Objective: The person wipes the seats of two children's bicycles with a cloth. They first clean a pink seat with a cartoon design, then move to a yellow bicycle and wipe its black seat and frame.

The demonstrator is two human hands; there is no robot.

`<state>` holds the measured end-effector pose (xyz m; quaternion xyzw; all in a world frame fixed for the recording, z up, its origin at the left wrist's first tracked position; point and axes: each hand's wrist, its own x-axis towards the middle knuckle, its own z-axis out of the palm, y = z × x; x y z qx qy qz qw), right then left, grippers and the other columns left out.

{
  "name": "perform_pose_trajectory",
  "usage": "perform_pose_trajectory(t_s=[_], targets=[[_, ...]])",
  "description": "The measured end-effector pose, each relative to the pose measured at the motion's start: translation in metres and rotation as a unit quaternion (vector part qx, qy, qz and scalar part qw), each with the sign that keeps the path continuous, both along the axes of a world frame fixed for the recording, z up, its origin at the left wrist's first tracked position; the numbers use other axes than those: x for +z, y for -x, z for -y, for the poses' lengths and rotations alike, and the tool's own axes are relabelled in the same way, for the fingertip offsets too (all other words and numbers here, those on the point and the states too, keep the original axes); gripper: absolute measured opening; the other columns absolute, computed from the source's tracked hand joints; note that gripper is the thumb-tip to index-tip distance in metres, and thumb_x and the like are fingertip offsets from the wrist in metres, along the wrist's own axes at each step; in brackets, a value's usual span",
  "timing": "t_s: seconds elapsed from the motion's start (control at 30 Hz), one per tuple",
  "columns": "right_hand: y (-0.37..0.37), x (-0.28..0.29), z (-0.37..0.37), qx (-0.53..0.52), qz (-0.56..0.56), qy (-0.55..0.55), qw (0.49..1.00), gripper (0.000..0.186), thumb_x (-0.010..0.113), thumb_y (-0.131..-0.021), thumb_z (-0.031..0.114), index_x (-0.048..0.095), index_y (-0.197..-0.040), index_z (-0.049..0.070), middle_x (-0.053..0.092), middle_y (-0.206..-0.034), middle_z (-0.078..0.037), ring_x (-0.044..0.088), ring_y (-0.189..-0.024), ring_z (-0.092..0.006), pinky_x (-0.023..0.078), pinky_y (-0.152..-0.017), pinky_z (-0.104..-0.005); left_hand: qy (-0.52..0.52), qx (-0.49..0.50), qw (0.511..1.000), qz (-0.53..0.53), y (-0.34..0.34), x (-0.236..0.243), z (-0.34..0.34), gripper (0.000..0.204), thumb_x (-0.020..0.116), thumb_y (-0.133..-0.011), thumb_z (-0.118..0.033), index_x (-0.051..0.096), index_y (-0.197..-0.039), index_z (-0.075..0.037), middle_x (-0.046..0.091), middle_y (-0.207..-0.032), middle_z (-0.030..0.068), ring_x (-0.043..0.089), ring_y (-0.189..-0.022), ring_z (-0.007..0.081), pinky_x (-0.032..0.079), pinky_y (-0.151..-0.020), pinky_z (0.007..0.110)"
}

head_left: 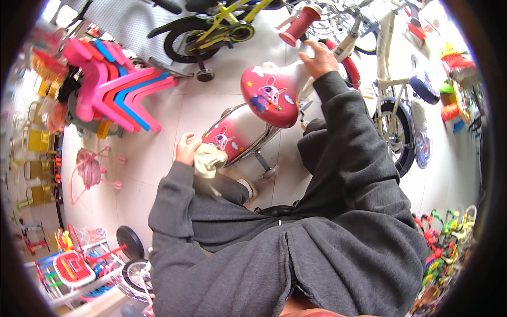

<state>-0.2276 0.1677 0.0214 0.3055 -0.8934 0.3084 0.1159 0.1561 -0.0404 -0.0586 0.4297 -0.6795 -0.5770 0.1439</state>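
Observation:
A small children's bike stands in front of me, its red and white saddle (pixel 270 98) printed with a cartoon rabbit. Behind the saddle, a padded rear seat (pixel 232 138) in the same print sits on a metal carrier. My left hand (pixel 188 149) is at the left edge of the rear seat, its fingers bent around a cream cloth (pixel 210 160) that hangs down over the edge. My right hand (pixel 320 60) is above the front of the saddle, close to the bike's frame, with fingers apart and nothing seen in them. A red handlebar grip (pixel 300 25) lies just beyond it.
Stacked pink, red and blue plastic chairs (pixel 113 87) stand at the left, near a yellow children's bike (pixel 222 31). A cream bike (pixel 388 90) is close on my right. A pink wire-framed item (pixel 90 169) lies on the tiled floor. Colourful toys (pixel 446 243) fill the lower right.

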Motion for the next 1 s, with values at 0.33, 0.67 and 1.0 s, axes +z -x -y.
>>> perform_pose_trajectory(t_s=[0.33, 0.67, 1.0], targets=[[0.027, -0.054, 0.016, 0.061, 0.620, 0.363, 0.693, 0.029, 0.066, -0.077, 0.037, 0.057, -0.083, 0.010, 0.058, -0.066, -0.007, 0.054, -0.047, -0.0209, 0.043, -0.040, -0.0342, -0.345, 0.086, 0.933, 0.059, 0.012, -0.066, 0.020, 0.015, 0.058, -0.081, -0.012, 0.063, -0.089, 0.000, 0.067, -0.081, 0.0107, 0.065, -0.069, 0.0195, 0.054, -0.065, 0.033], [0.039, -0.053, 0.030, -0.010, 0.626, 0.363, 0.690, 0.019, 0.068, -0.069, 0.021, 0.059, -0.078, 0.007, 0.058, -0.067, -0.007, 0.054, -0.053, -0.0218, 0.039, -0.045, -0.0347, -0.263, 0.091, 0.958, 0.076, 0.021, -0.013, 0.006, 0.020, 0.065, -0.075, -0.011, 0.065, -0.089, 0.004, 0.066, -0.082, 0.0117, 0.064, -0.072, 0.0192, 0.052, -0.066, 0.033], [0.035, -0.040, 0.027, -0.031, 0.655, 0.391, 0.646, 0.023, 0.061, -0.073, 0.018, 0.055, -0.091, 0.005, 0.061, -0.086, -0.012, 0.060, -0.079, -0.0265, 0.047, -0.075, -0.0415, -0.211, 0.044, 0.976, -0.017, 0.033, -0.017, 0.054, 0.018, 0.065, -0.076, -0.010, 0.063, -0.087, 0.004, 0.065, -0.082, 0.0114, 0.063, -0.071, 0.0188, 0.051, -0.066, 0.032]])
